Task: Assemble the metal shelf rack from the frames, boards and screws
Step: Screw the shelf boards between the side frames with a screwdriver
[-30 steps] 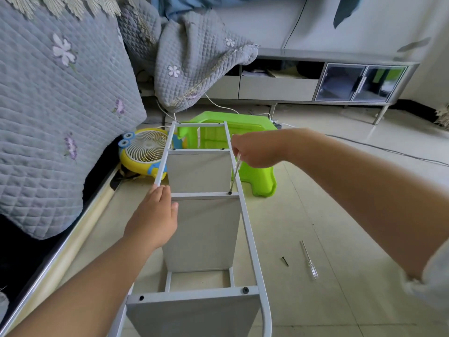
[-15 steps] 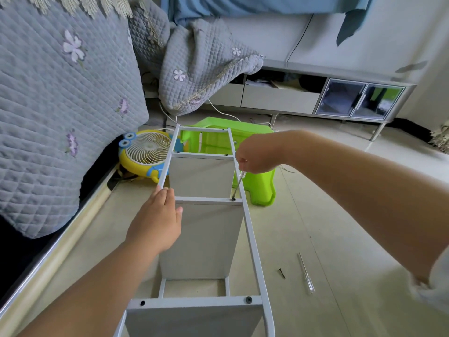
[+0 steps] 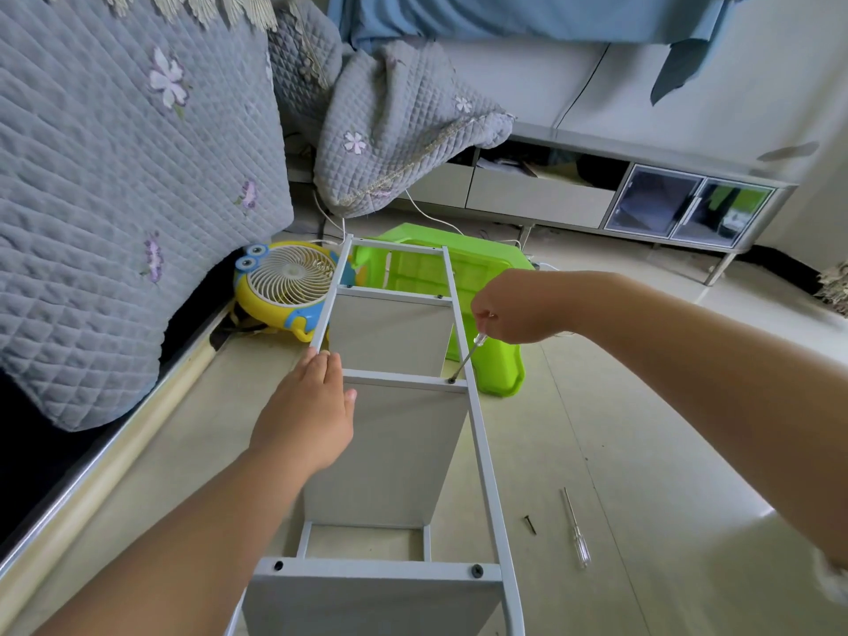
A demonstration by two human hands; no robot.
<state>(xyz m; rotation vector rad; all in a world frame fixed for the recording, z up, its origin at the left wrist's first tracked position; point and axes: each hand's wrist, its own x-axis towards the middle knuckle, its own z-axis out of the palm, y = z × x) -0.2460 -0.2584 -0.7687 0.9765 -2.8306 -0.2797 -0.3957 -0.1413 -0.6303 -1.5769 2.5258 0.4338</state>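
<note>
The grey metal shelf rack [image 3: 482, 452] lies on its side on the floor, with a side frame on top and several boards [image 3: 390, 452] hanging below its crossbars. My right hand [image 3: 509, 309] is shut on a screwdriver [image 3: 468, 355], whose tip sits on a screw [image 3: 452, 381] at the right end of the middle crossbar. My left hand [image 3: 307, 415] rests on the left end of that crossbar and the frame's left rail, fingers curled over it. A spare screwdriver [image 3: 573, 527] and a loose black screw [image 3: 530, 524] lie on the floor to the right.
A green plastic stool [image 3: 495, 360] lies behind the rack's far end. A yellow and blue fan [image 3: 284, 286] sits at the left beside a quilt-covered bed [image 3: 114, 199]. A low cabinet [image 3: 642, 199] runs along the back wall. Bare tiled floor [image 3: 665, 452] stretches to the right.
The view has tilted up slightly. My right hand has stayed over the middle crossbar with the screwdriver on the screw, its grip shifting a little. My left hand has kept its place.
</note>
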